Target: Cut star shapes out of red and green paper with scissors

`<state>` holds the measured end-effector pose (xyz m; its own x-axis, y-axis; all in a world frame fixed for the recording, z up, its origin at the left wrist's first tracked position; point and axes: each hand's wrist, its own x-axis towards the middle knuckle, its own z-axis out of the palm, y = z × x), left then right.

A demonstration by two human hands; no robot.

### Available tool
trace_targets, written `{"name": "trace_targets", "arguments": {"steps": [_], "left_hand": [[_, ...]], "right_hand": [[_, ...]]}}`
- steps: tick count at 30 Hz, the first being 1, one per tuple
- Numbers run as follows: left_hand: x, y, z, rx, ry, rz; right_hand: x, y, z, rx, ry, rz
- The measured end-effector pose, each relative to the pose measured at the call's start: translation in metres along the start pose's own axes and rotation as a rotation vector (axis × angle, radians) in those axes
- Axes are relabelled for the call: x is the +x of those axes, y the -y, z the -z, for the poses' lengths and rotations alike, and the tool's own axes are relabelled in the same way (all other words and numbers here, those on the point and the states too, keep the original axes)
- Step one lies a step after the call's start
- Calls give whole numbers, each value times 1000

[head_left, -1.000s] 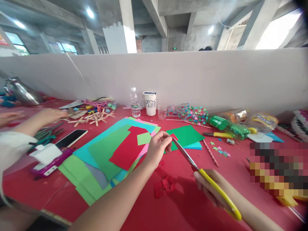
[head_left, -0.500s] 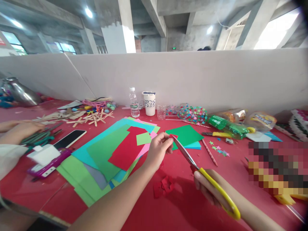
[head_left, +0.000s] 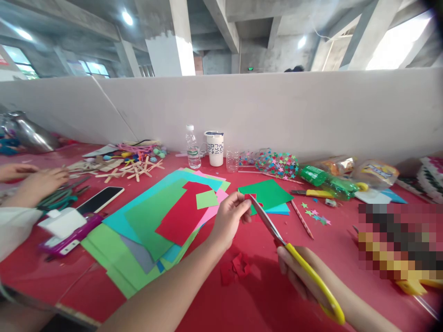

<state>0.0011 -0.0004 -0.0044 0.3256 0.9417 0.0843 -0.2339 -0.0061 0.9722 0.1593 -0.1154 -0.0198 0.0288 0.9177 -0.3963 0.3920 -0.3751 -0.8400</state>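
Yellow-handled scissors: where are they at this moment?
In the head view's lower half, right of centre, the scissors are in the right hand, blade tips at the small red paper piece in the left hand.

Our left hand (head_left: 226,219) pinches small red paper piece (head_left: 254,196); our right hand (head_left: 296,272) grips yellow-handled scissors (head_left: 313,273), blades at paper. Red scraps (head_left: 238,267) below, coloured sheets (head_left: 147,221) leftward.
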Motion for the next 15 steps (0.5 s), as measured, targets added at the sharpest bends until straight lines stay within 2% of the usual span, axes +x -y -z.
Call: {"name": "trace_targets", "arguments": {"steps": [7, 15], "left_hand": [[0, 0, 0, -14, 1, 7], [1, 0, 1, -25, -2, 7]], "right_hand": [[-2, 8, 0, -8, 3, -87], [1, 5, 1, 6, 4, -77]]}}
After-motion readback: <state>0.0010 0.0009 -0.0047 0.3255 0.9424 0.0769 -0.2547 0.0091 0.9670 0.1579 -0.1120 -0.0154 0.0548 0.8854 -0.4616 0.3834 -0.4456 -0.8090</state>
